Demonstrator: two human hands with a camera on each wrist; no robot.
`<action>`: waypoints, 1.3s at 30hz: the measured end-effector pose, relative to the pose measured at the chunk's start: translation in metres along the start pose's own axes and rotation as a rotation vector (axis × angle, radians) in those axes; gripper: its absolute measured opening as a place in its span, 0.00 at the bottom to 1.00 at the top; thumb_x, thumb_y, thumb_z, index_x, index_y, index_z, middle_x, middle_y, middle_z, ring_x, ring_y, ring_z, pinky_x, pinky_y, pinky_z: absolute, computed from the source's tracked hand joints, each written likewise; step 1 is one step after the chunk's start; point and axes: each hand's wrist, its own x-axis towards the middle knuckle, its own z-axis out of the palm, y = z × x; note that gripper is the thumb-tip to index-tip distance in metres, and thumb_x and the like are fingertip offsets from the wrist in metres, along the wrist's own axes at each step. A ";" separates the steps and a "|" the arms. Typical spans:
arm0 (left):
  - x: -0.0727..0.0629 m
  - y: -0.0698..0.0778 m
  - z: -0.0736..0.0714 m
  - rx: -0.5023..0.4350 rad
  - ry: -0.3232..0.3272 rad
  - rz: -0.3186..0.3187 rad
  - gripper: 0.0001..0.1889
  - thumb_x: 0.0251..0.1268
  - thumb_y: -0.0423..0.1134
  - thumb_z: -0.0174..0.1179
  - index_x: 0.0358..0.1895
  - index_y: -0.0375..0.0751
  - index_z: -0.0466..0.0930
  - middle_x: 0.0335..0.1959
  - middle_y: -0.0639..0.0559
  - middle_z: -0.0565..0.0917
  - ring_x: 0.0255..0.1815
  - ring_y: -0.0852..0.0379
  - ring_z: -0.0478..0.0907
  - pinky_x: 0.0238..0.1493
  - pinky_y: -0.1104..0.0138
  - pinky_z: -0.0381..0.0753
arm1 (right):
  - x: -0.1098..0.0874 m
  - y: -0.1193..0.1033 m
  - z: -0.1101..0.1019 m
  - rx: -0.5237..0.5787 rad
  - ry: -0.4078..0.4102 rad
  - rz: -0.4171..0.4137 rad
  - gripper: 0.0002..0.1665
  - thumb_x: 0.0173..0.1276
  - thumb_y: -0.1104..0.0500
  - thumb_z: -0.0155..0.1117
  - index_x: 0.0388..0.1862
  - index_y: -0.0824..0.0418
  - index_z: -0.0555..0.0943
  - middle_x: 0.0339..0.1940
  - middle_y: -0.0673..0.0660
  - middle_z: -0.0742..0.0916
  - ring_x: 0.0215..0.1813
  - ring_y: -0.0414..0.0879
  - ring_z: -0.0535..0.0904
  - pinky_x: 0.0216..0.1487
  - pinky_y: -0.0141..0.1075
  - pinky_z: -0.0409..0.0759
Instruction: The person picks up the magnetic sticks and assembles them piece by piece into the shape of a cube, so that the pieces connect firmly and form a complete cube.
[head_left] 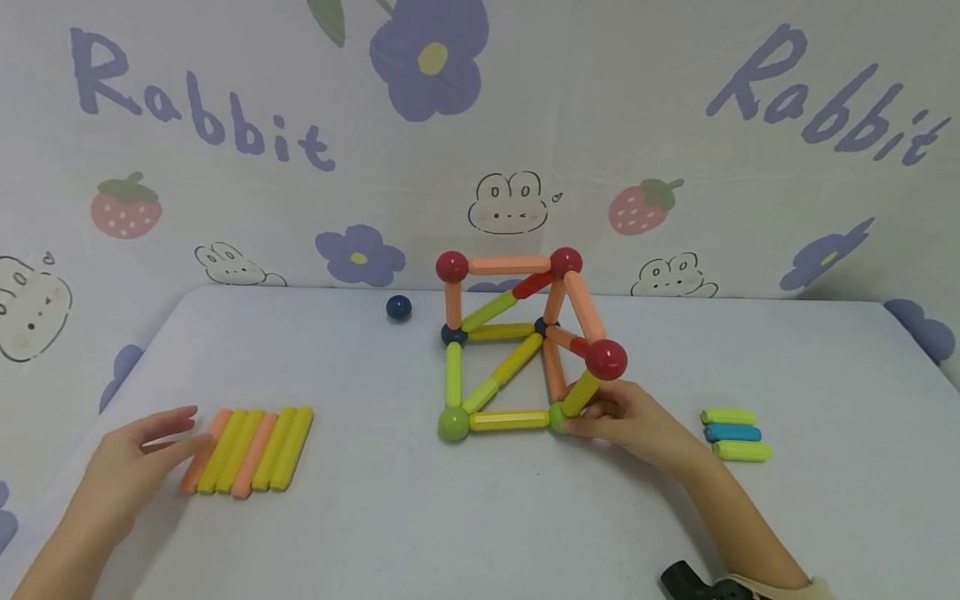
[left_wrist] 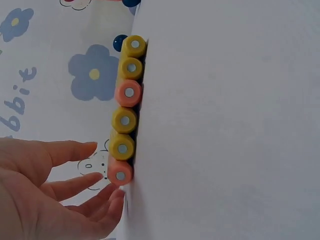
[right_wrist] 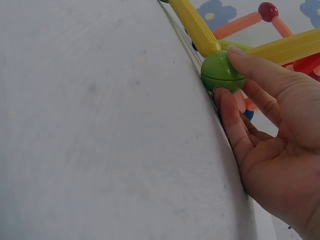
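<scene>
My right hand (head_left: 637, 425) pinches a green ball (right_wrist: 220, 70) between thumb and fingers at the near right corner of a frame of magnetic rods and balls. Yellow rods meet at that ball, and one slants up to a red ball (head_left: 606, 360). Another green ball (head_left: 453, 423) forms the near left corner; dark blue balls sit at the rear lower corners. Red balls top the frame. My left hand (head_left: 123, 471) hovers with parted fingers beside a row of several yellow and orange magnetic rods (head_left: 255, 454), fingertips right at the leftmost orange rod (left_wrist: 120, 174).
A loose dark blue ball (head_left: 399, 308) lies behind and left of the frame. Two lime rods and a blue rod (head_left: 733, 432) lie together at the right. The white table (head_left: 375, 533) backs onto a printed cloth (head_left: 225, 192).
</scene>
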 end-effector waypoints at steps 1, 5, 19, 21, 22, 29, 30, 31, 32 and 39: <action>0.000 -0.002 0.000 0.018 -0.007 0.008 0.38 0.80 0.50 0.59 0.79 0.26 0.61 0.75 0.26 0.68 0.74 0.26 0.67 0.57 0.60 0.85 | 0.000 0.000 0.000 0.003 0.001 0.003 0.24 0.71 0.59 0.74 0.60 0.68 0.80 0.42 0.58 0.83 0.43 0.50 0.78 0.38 0.32 0.78; 0.001 -0.003 0.003 0.034 -0.028 0.028 0.38 0.79 0.50 0.62 0.77 0.24 0.63 0.71 0.26 0.74 0.71 0.26 0.70 0.38 0.80 0.77 | -0.001 -0.001 0.001 0.012 0.006 0.007 0.24 0.71 0.59 0.74 0.60 0.69 0.80 0.42 0.59 0.83 0.44 0.50 0.77 0.38 0.31 0.78; 0.006 0.002 0.002 -0.009 -0.056 -0.097 0.43 0.76 0.57 0.62 0.78 0.25 0.62 0.75 0.25 0.68 0.64 0.34 0.72 0.40 0.75 0.80 | 0.000 0.001 0.001 0.012 0.015 0.000 0.25 0.70 0.60 0.74 0.61 0.70 0.79 0.43 0.59 0.83 0.44 0.51 0.77 0.39 0.31 0.78; 0.003 0.007 0.002 -0.012 -0.012 -0.064 0.41 0.78 0.55 0.61 0.77 0.26 0.63 0.74 0.25 0.69 0.65 0.34 0.72 0.37 0.78 0.77 | 0.000 0.001 0.001 0.014 0.016 0.000 0.25 0.70 0.60 0.74 0.61 0.70 0.79 0.43 0.59 0.83 0.44 0.51 0.77 0.39 0.31 0.78; 0.001 0.011 0.003 -0.013 0.013 -0.046 0.40 0.78 0.55 0.61 0.77 0.26 0.64 0.73 0.26 0.70 0.66 0.33 0.72 0.37 0.79 0.76 | 0.000 0.001 0.001 0.014 0.016 0.001 0.25 0.70 0.60 0.74 0.61 0.70 0.79 0.42 0.59 0.83 0.44 0.51 0.77 0.39 0.31 0.78; -0.018 0.051 0.021 -0.110 0.169 0.126 0.31 0.76 0.51 0.65 0.74 0.38 0.73 0.58 0.52 0.83 0.55 0.56 0.79 0.38 0.81 0.78 | 0.000 0.002 0.001 0.019 0.018 -0.002 0.24 0.70 0.60 0.74 0.60 0.69 0.79 0.43 0.59 0.83 0.44 0.51 0.78 0.40 0.31 0.79; -0.021 0.057 0.025 -0.138 0.178 0.167 0.29 0.76 0.49 0.66 0.72 0.39 0.75 0.55 0.59 0.84 0.53 0.62 0.79 0.40 0.81 0.78 | 0.000 0.002 0.001 0.021 0.019 -0.003 0.24 0.70 0.60 0.74 0.60 0.69 0.79 0.43 0.59 0.83 0.44 0.51 0.78 0.40 0.31 0.79; -0.024 0.063 0.029 -0.169 0.180 0.210 0.27 0.75 0.48 0.67 0.71 0.39 0.77 0.51 0.65 0.84 0.51 0.67 0.79 0.43 0.81 0.79 | 0.000 0.003 0.001 0.022 0.018 -0.005 0.24 0.70 0.60 0.74 0.60 0.69 0.79 0.43 0.59 0.83 0.44 0.51 0.78 0.40 0.31 0.79; -0.026 0.069 0.033 -0.205 0.177 0.249 0.25 0.74 0.46 0.68 0.68 0.39 0.78 0.48 0.69 0.83 0.49 0.70 0.79 0.45 0.81 0.80 | 0.000 0.003 0.001 0.022 0.017 -0.008 0.24 0.70 0.60 0.74 0.60 0.69 0.79 0.43 0.59 0.83 0.44 0.51 0.77 0.40 0.31 0.79; -0.037 0.111 0.065 -0.428 0.086 0.453 0.15 0.73 0.37 0.69 0.57 0.37 0.82 0.40 0.57 0.91 0.53 0.62 0.84 0.53 0.76 0.83 | 0.001 0.005 0.001 0.032 0.008 -0.029 0.23 0.70 0.61 0.74 0.60 0.69 0.80 0.43 0.59 0.82 0.44 0.49 0.77 0.39 0.31 0.78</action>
